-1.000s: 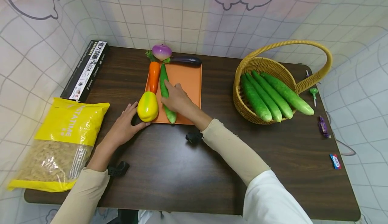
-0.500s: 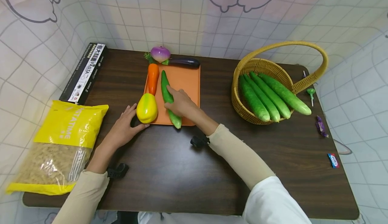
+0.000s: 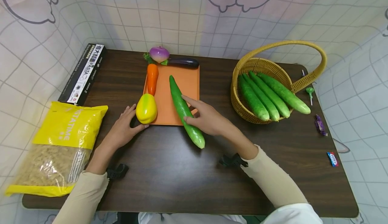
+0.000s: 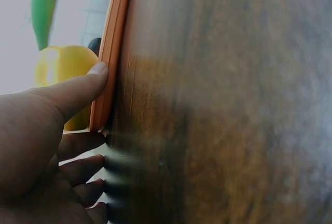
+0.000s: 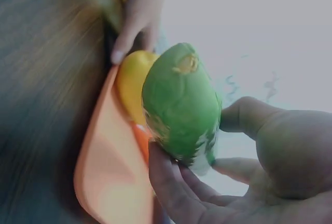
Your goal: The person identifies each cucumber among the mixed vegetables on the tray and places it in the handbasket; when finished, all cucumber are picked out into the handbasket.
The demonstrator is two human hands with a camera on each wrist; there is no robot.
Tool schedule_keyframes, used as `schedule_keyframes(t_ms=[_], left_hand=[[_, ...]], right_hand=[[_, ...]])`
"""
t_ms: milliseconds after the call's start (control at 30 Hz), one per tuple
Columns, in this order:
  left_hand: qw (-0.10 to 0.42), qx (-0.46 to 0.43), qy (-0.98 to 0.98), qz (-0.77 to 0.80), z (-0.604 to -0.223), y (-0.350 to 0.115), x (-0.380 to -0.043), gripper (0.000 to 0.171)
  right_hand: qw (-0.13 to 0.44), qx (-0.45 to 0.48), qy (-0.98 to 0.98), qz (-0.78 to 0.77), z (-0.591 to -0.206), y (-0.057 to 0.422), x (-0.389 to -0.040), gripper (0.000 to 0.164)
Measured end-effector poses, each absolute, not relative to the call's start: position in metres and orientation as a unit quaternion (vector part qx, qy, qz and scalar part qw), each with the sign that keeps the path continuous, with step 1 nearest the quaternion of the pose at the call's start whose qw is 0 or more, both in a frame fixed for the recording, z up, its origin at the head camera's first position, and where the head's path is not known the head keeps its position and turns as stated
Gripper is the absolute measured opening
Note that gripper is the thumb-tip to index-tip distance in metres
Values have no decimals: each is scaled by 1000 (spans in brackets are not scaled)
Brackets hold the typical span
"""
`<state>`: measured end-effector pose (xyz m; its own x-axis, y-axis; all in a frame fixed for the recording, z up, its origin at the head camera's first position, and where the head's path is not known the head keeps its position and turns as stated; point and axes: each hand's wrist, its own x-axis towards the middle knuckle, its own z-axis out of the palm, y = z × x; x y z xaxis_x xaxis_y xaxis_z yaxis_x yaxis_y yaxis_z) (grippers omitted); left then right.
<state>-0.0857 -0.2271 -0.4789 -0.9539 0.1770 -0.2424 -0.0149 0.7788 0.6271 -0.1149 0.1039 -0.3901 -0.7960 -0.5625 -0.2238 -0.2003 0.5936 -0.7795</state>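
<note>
My right hand [image 3: 207,116] grips a green cucumber [image 3: 186,113] between thumb and fingers. It is tilted, its near end out past the front edge of the orange tray [image 3: 165,111]. In the right wrist view the cucumber [image 5: 181,99] shows end-on. At the tray's front left corner, my left hand [image 3: 122,126] rests with fingers spread and the thumb against the rim, as the left wrist view shows on the tray [image 4: 111,53]. Beside it lies a rounded yellow vegetable with green streaks [image 3: 147,108]. Behind that are a carrot [image 3: 152,79], a purple onion-like vegetable [image 3: 159,54] and an eggplant [image 3: 183,62].
To the right stands a wicker basket [image 3: 237,101] with several cucumbers [image 3: 269,96] and a tall handle. A yellow pasta bag [image 3: 57,146] and a black pasta box [image 3: 83,75] lie on the left. Small wrapped sweets [image 3: 320,125] lie along the right edge.
My right hand has taken hold of the cucumber on the tray and drawn it right and towards me. The left hand has stayed at the tray corner.
</note>
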Motion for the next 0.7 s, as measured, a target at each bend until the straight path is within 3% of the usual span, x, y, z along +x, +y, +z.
schedule_keyframes(t_ms=[333,700], left_hand=[[146,44,931,332,-479,-226,-86,93],[145,43,932,328,-479,-226,-86,93]], right_hand=[[223,-193,873,-390,-357,192,-64,71],[185,-146,919,-317,-327,259,-45,70]])
